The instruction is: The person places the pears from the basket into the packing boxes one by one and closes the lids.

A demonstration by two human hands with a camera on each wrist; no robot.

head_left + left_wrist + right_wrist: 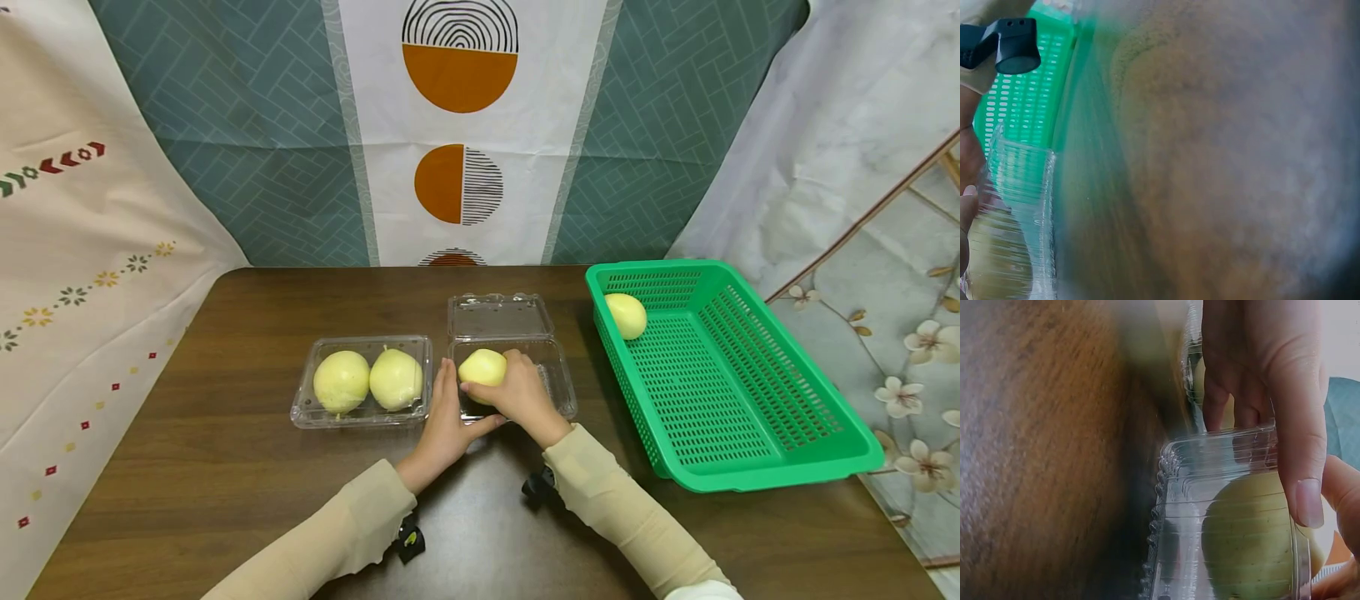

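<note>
A pale yellow pear (483, 367) sits in the left part of a clear plastic clamshell box (557, 379), whose lid (501, 317) lies folded back behind it. Fingers and thumb of my right hand (527, 398) grip this pear from the right. My left hand (442, 429) rests against the box's front left corner, its fingers straight along the left side and its thumb stretched along the front. Through the ribbed wall in the right wrist view, the pear (1247, 537) shows beside the left thumb (1304, 456). The left wrist view catches only part of the box (1022, 175).
Left of the hands stands another clear box (300, 414) with two pears (341, 381) inside, apparently closed. A green plastic basket (757, 479) occupies the table's right side, with one pear (626, 316) in its far left corner. Fabric hangings (292, 167) border the wooden table (225, 467).
</note>
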